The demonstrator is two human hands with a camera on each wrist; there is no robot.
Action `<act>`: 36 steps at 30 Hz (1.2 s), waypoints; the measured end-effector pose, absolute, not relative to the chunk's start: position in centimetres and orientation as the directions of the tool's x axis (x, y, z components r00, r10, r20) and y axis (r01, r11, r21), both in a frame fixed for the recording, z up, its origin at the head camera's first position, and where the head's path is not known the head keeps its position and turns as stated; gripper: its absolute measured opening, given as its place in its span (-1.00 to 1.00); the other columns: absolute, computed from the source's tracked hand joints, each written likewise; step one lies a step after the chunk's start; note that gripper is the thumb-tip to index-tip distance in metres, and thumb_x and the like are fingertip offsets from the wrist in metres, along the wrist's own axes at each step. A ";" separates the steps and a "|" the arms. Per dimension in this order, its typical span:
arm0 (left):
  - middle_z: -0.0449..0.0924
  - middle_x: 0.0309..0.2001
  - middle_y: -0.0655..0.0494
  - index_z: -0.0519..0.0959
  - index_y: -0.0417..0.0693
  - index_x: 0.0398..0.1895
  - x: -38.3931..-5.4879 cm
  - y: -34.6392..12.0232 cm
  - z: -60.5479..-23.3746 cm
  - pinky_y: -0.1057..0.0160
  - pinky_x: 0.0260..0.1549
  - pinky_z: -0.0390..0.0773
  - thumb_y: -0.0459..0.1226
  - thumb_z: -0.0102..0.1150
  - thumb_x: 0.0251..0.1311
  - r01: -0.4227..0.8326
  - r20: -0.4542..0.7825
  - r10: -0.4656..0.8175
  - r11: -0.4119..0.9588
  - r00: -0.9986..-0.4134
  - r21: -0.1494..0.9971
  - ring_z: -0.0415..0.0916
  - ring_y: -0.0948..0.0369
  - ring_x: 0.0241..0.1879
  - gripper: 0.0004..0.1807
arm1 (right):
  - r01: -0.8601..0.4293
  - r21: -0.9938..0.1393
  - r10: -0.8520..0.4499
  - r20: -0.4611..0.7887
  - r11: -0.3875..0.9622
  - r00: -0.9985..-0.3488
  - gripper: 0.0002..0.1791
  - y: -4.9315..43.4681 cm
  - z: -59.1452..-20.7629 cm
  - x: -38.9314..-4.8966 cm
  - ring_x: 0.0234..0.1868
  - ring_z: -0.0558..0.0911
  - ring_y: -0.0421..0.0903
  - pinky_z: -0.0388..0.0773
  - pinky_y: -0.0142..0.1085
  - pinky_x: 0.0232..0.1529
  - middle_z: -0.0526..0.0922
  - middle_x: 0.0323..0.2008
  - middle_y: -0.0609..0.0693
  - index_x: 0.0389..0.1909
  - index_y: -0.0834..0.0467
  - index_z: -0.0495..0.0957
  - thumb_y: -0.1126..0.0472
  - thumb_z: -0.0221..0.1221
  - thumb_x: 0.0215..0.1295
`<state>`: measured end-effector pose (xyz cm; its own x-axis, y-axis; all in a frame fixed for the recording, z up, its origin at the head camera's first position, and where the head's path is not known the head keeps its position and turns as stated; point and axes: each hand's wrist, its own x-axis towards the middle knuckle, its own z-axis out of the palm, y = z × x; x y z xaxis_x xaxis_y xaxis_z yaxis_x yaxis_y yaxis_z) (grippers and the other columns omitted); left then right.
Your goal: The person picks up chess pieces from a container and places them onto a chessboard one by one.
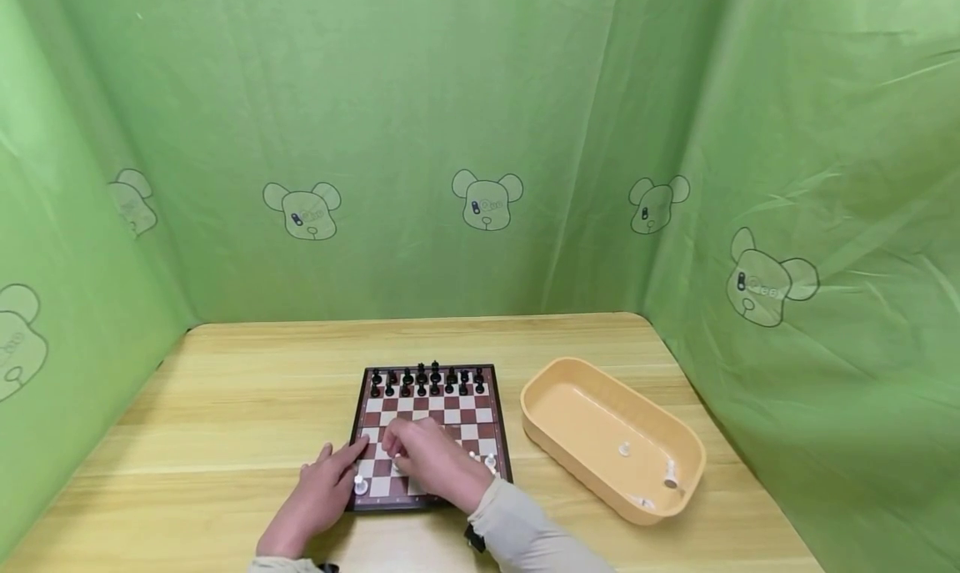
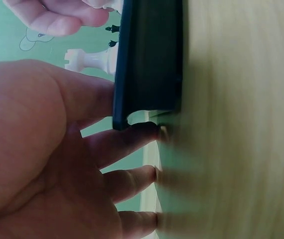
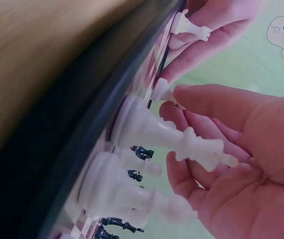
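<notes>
My R. hand [image 1: 435, 459] pinches a white chess pc. [image 3: 161, 89] at the board's [image 1: 480, 416] near L. side, its top hidden, type unclear. My L. hand [image 1: 324, 485], fingers apart, touches the edge by a white rook [image 1: 361, 485]; in head view, my R. wrist blocks several near-row white pcs. [image 3: 152, 132]

We see the board [image 1: 453, 416] on the table [image 1: 247, 406], two rows of pieces [image 1: 422, 379] along its far side, a rook [image 1: 360, 485] at its near left corner, and, to its right, a tray [image 1: 573, 406] holding more pieces [image 1: 671, 474].
</notes>
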<state>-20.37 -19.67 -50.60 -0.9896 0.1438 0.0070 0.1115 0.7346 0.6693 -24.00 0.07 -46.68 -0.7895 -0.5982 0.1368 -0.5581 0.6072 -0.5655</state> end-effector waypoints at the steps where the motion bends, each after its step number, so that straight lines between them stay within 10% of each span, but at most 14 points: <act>1: 0.44 0.37 -0.33 0.47 -0.13 0.45 -20.4 -19.7 -50.6 -0.61 0.32 -0.12 -0.38 -0.03 0.47 0.110 0.006 0.143 0.734 -0.990 0.671 0.04 -0.49 0.46 -0.50 | -0.560 -0.560 -0.600 0.134 0.610 -0.788 -0.79 0.0 -46.8 -24.0 -0.33 0.64 -0.38 0.58 -0.64 -0.24 0.76 -0.29 0.00 -0.17 0.22 0.67 0.50 0.35 0.21; 12: 0.44 0.37 -0.34 0.47 -0.13 0.45 -20.3 -19.8 -50.8 -0.59 0.33 -0.12 -0.38 -0.03 0.47 0.105 0.004 0.139 0.732 -0.990 0.673 0.03 -0.49 0.47 -0.50 | -0.559 -0.483 -0.602 0.081 0.674 -0.795 -0.70 -0.3 -46.9 -23.6 -0.40 0.61 -0.38 0.59 -0.61 -0.29 0.77 -0.24 -0.03 -0.06 0.18 0.67 0.45 0.39 0.19; 25: 0.43 0.37 -0.37 0.47 -0.13 0.45 -20.3 -19.5 -50.8 -0.59 0.34 -0.12 -0.38 -0.04 0.48 0.095 0.001 0.126 0.735 -0.992 0.672 0.02 -0.50 0.46 -0.50 | -0.563 -0.545 -0.562 0.190 0.621 -0.805 -0.76 5.1 -44.3 -22.5 0.04 0.65 -0.18 0.61 -0.24 0.19 0.72 -0.02 -0.09 0.03 0.13 0.65 0.21 0.29 0.39; 36: 0.40 0.42 -0.31 0.45 -0.09 0.47 -20.5 -19.6 -50.8 -0.57 0.36 -0.15 -0.37 -0.04 0.48 0.084 -0.018 0.129 0.733 -0.991 0.675 -0.02 -0.47 0.49 -0.49 | -0.509 -0.576 -0.432 0.279 0.639 -0.858 -0.86 13.6 -43.2 -22.5 -0.14 0.67 -0.17 0.70 -0.10 0.02 0.71 -0.21 -0.15 -0.11 0.11 0.67 0.30 0.30 0.34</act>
